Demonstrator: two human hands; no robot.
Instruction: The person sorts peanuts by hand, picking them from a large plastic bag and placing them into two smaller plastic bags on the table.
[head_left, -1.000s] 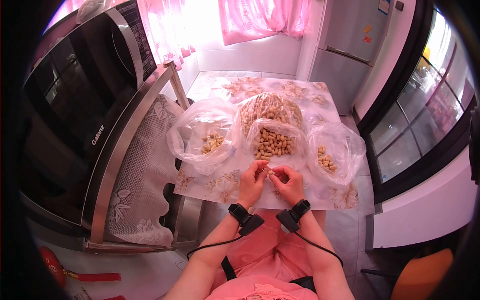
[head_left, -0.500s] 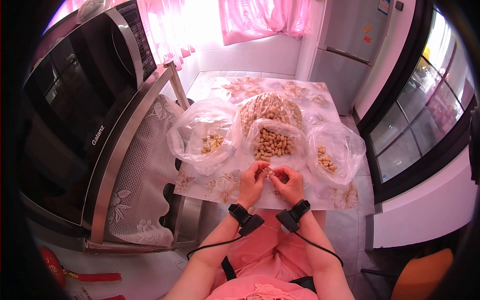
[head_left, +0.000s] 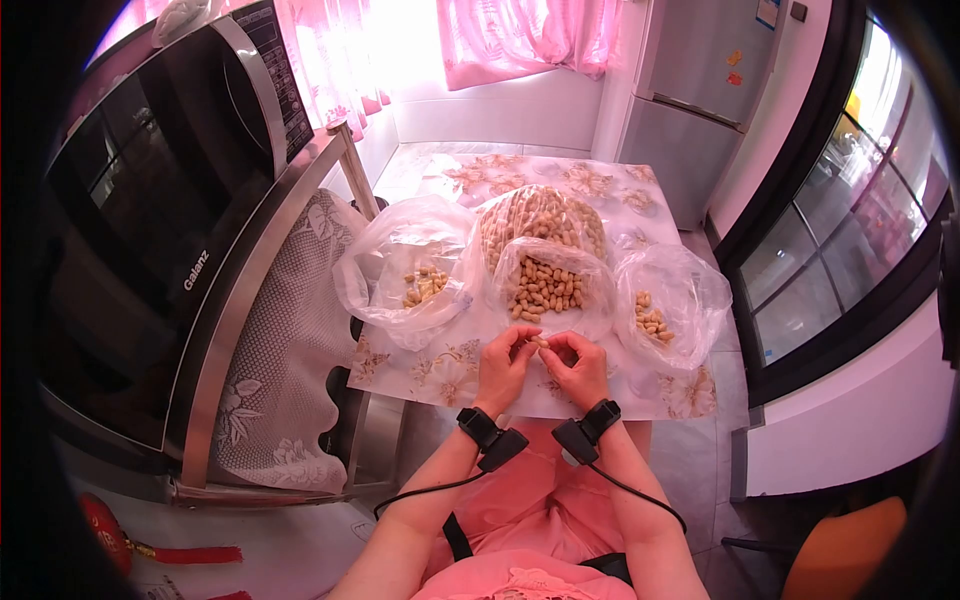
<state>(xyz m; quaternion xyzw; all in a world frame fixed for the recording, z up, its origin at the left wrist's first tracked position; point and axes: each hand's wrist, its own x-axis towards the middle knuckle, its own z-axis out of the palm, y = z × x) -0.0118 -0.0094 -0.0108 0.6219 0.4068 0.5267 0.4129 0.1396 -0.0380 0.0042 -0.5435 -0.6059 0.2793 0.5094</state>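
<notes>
My left hand (head_left: 504, 364) and my right hand (head_left: 578, 368) meet over the near edge of the table, both pinching one peanut (head_left: 541, 342) between their fingertips. Just beyond them lies an open clear bag of unshelled peanuts (head_left: 545, 286). Behind it a larger full bag of peanuts (head_left: 540, 215) stands. A clear bag with a few shells or nuts (head_left: 424, 284) lies to the left, and another with a small heap of peanut pieces (head_left: 652, 320) lies to the right. Black bands with cables sit on both wrists.
The table (head_left: 448, 372) has a floral cloth. A Galanz microwave (head_left: 150, 210) stands on a metal rack at the left, with lace cloth below. A grey fridge (head_left: 695, 100) stands at the back right, pink curtains (head_left: 520, 35) behind, and an orange chair (head_left: 845, 545) at lower right.
None apart from a slight shift of the fingertips on the peanut.
</notes>
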